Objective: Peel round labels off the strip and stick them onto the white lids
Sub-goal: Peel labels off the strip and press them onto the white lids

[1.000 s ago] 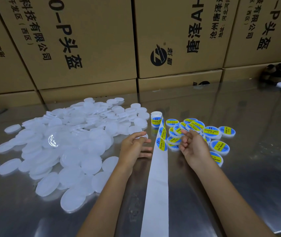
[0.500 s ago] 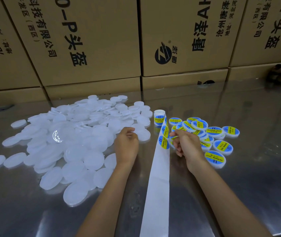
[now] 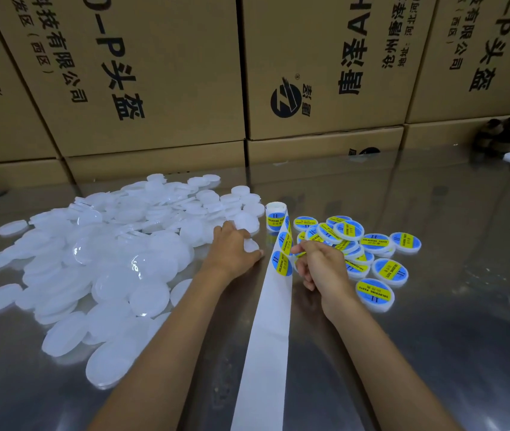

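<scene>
Left hand (image 3: pixel 232 250) palm-down at the near right fringe of the blank-lid heap, fingers curled onto a single white lid (image 3: pixel 250 245), gripping it against the desk (image 3: pixel 434 353). Right hand (image 3: pixel 322 269) just beside the label strip (image 3: pixel 270 337), fingers bent, thumb and forefinger pinching the edge of a blue-and-yellow round label (image 3: pixel 305 247) at the strip's right margin; whether it is fully free of the backing I cannot tell. Strip runs from the near edge of the desk up the middle to a small upright roll (image 3: pixel 275 216); its near length is bare white backing, with two labels still on it (image 3: pixel 282 263) close to the hands. Unlabelled white lids (image 3: pixel 107 275) spread over the left half of the desk. Labelled lids (image 3: pixel 374 294) cluster right of the strip, some overlapping. Cardboard boxes (image 3: pixel 154 73) with printed characters stand stacked along the far edge.
</scene>
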Motion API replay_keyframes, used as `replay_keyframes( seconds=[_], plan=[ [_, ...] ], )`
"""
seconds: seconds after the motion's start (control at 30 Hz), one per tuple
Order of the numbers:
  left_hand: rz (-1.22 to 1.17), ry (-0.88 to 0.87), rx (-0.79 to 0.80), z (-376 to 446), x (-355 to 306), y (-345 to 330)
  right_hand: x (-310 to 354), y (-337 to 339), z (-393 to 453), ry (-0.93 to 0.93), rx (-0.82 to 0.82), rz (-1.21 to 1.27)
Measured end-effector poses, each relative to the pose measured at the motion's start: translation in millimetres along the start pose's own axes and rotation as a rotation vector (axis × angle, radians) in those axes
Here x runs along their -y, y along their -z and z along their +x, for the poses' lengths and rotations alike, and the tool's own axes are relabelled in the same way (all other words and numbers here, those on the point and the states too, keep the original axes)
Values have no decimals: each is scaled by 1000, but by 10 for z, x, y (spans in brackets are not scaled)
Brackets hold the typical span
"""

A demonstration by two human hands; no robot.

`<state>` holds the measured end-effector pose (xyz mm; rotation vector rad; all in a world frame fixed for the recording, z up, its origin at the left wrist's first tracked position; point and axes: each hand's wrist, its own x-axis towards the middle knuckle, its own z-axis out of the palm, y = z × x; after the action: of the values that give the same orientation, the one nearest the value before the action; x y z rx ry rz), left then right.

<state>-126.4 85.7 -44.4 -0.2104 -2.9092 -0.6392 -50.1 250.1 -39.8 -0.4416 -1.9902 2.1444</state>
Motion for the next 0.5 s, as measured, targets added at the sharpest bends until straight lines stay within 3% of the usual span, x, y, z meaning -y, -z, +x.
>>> replay_keyframes(
  seconds=[0.13, 0.2, 0.33, 0.43, 0.5],
  plan=[
    [-187, 30, -113, -105, -63, 25, -7, -4, 1, 26, -14, -56],
    [-537, 147, -173, -174, -116, 98, -18, -17, 14, 117, -59, -172],
    [-1435, 363, 46, -338, -175, 283, -84, -27, -34, 369, -76, -682],
    [-1738, 423, 113, -424, -160, 358, -146, -21, -78, 514, -55, -965],
    [-1766, 431, 122, -452, -150, 357, -172, -22, -81, 548, -22, -1072]
  ],
)
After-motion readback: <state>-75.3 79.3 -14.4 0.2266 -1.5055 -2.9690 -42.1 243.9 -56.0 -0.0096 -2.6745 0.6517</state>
